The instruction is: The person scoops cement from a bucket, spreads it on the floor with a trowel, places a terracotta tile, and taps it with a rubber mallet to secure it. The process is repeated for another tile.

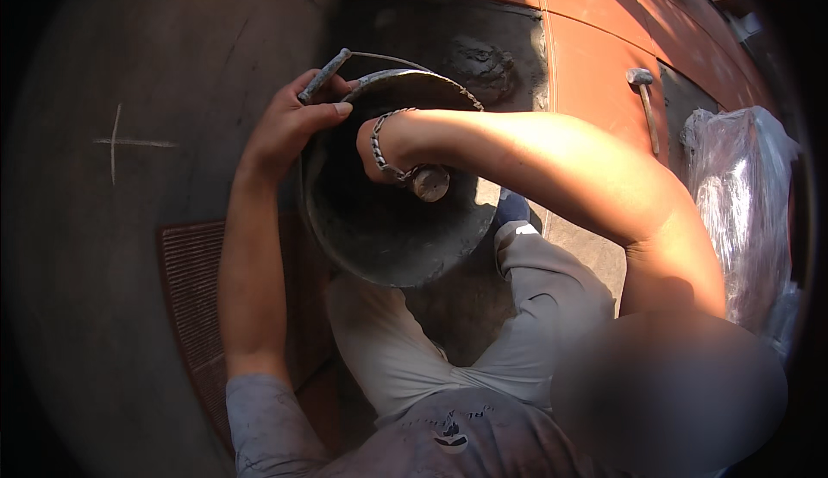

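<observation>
1. Dark grey, a round bucket (pixel 423 262) sits in front of the seated or crouching person's legs, its mouth facing up, a placement that seems to suit reaching in with one arm. Whether its base rests on the floor cannot be told.

2. The left grip (pixel 289 124) pinches the bucket's rim, thumb over the near edge and fingers beyond it, presumably to steady the vessel against the other arm's work.

3. A tubular carrying handle (pixel 323 78) lies beside those fingers; its wire (pixel 398 61) arches over the far rim, likely kept there to leave the mouth free.

4. The right grip (pixel 377 152) reaches inside, apparently closed around a tool handle (pixel 430 183). Only the round butt shows below the wrist; the tool's working end is hidden.

5. Beyond the bucket, a dark mortar-like patch (pixel 392 25) bears a wet-looking lump (pixel 483 68), near enough to reach from the same position.

6. To the right, a hammer (pixel 645 103) lies across terracotta tiles (pixel 595 55), aside from both arms, close to a plastic-wrapped stack (pixel 742 198).

7. At lower left stands or lies a ribbed brown panel (pixel 194 279), near the left forearm.
</observation>
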Available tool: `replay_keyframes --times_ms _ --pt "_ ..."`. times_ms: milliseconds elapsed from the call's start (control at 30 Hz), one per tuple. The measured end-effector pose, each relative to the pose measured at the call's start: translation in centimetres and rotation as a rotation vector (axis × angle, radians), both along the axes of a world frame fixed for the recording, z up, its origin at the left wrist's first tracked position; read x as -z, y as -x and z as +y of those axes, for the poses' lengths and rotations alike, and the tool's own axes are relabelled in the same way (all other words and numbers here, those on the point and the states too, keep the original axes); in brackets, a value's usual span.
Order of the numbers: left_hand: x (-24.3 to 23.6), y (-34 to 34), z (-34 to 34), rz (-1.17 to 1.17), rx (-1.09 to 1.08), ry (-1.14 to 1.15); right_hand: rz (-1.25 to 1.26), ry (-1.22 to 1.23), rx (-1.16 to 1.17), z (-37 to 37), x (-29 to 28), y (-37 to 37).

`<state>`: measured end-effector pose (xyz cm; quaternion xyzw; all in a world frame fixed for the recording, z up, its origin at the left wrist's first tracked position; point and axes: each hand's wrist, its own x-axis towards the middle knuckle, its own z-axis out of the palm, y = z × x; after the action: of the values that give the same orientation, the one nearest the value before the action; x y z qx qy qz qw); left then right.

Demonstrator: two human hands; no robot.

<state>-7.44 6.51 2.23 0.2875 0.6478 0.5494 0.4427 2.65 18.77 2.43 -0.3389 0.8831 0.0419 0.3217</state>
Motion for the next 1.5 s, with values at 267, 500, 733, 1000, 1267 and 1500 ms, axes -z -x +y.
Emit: replay_keyframes --times_ms 267,500,733,1000,1267,1500 --pt "0.8 1.8 0.7 -0.017 0.075 0.057 -0.294 0.292 1.296 -9.6 4.6 -6.6" --pt "0.6 0.9 0.2 -0.084 0.053 -0.027 -0.274 -0.022 0.803 0.0 0.1 -8.9" --pt "0.6 0.8 0.5 0.009 0.047 0.036 -0.313 0.177 0.962 2.3 -8.4 -10.3" --pt "0.2 0.9 0.3 0.01 -0.012 0.041 -0.286 0.089 0.943 -6.9 -4.1 -10.6" --pt "0.4 1.1 -0.5 0.138 0.055 0.081 -0.305 -0.102 0.755 -4.8 5.8 -10.5" --pt "-0.1 0.5 -0.7 0.109 0.064 0.082 -0.296 0.108 1.059 0.7 1.9 -5.9"
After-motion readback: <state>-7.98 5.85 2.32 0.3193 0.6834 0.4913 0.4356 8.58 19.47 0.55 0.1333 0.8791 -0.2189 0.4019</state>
